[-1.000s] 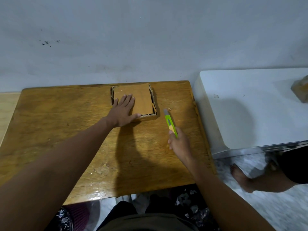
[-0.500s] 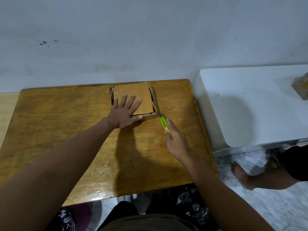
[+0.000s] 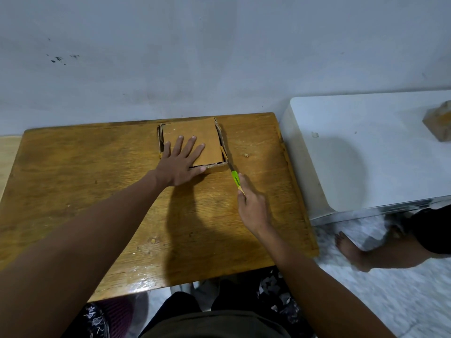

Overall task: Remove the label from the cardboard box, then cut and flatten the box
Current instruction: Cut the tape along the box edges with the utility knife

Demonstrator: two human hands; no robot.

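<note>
Cardboard box (image 3: 192, 142) lies under the flat, spread left hand (image 3: 179, 164); right hand (image 3: 253, 208) grips a green cutter (image 3: 235, 179) at its corner.

One cardboard box (image 3: 192, 140); one green knife (image 3: 236, 179); two hands; one wooden table (image 3: 73, 179); one white cabinet (image 3: 366, 154).

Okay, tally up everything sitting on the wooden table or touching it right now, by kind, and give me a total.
Cardboard box: 1
Green utility knife: 1
Hands: 2, the left hand flat on the box, the right hand holding the knife at the box's near right corner
Small crumbs or scraps: 1 clearly seen
Total: 5
</note>
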